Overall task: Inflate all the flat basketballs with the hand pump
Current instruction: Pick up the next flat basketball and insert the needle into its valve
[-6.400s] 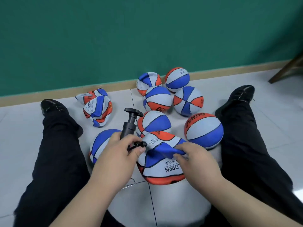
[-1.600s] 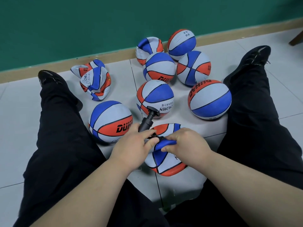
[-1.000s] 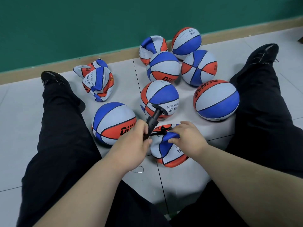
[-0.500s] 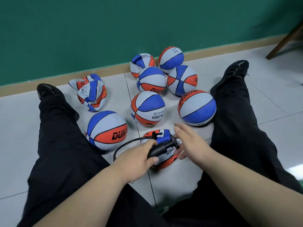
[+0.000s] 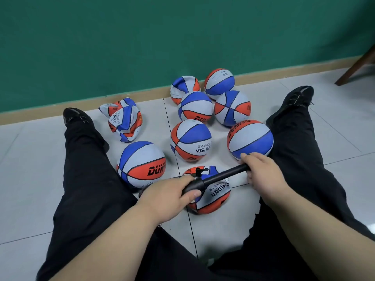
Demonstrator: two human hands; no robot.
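Since half a second ago the right hand (image 5: 261,173) has closed round the handle end of the slim black hand pump (image 5: 217,178) and drawn it out rightward, while the left hand (image 5: 172,193) grips the thicker barrel. Beneath them the flat basketball (image 5: 213,199), a sagging matte dome of blue, white and orange panels, lies on the glossy tiled floor (image 5: 30,179).

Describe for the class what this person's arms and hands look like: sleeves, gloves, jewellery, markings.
The left forearm and right forearm are bare to the frame edge; no sleeves show. The left hand and right hand wear no gloves. No ring, watch or marking is visible.
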